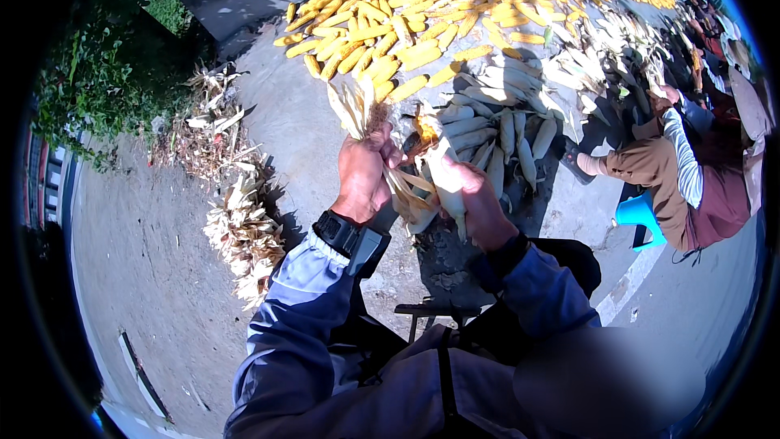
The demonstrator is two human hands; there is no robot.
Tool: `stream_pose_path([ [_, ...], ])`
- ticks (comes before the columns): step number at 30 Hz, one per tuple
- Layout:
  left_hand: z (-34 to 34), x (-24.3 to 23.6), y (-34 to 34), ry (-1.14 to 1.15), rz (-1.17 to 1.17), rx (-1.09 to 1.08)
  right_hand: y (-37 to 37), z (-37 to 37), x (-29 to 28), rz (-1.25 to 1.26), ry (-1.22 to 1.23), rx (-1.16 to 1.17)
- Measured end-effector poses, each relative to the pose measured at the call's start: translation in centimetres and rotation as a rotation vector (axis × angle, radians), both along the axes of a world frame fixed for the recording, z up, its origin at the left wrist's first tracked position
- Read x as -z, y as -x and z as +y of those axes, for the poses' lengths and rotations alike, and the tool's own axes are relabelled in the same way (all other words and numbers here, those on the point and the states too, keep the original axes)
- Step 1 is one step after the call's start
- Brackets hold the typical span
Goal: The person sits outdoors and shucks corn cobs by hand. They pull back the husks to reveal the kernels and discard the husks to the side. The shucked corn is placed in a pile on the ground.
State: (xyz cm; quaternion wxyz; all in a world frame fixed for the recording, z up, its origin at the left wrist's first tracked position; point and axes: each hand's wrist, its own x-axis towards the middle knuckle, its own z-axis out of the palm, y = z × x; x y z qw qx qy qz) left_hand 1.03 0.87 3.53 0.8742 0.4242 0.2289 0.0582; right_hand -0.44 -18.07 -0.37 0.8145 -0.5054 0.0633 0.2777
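My left hand [364,169] is closed on a bunch of dry, pale husk leaves [352,106] with brown silk, peeled out to the left of an ear of corn [443,179]. My right hand [481,202] grips that ear on its lower right side; its upper end shows yellow and orange-brown kernels, while pale husk covers the lower part. Just beyond the ear lies a pile of unhusked, pale ears [520,138]. Above both hands, yellow husked cobs [390,24] are spread over the concrete ground [276,122].
A heap of husks [244,236] runs along my left, near green plants [85,89]. Under me is a dark low seat [435,309]. At the right, a co-worker [707,195] sits by a blue plastic stool [634,211], holding husk leaves, with other people beyond.
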Motion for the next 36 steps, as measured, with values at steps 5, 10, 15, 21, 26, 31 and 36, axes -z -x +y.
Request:
stream_pose_path([
  [5,0.3,-0.4,0.5,-0.016,0.003,0.017,-0.3,-0.2,0.2,0.015,-0.021,-0.006],
  [10,0.0,-0.7,1.1,-0.025,0.059,0.061,-0.8,-0.3,1.0,0.009,-0.009,-0.008],
  [15,0.5,-0.4,1.5,0.005,0.025,0.097,-1.2,-0.6,1.2,0.006,0.003,-0.004],
  [21,0.2,-1.2,2.3,-0.018,0.026,0.136,-1.5,-0.7,1.5,0.014,-0.016,0.046],
  [26,1.0,-1.0,2.6,-0.069,0.010,0.202,-1.7,-0.5,1.4,0.026,-0.008,0.088],
  [31,0.5,-1.5,3.1,-0.043,-0.010,0.181,-2.1,-0.5,2.1,0.046,0.007,0.109],
  [36,0.2,-2.1,3.4,-0.060,-0.004,0.156,-2.6,-0.7,2.8,0.066,0.042,0.117],
])
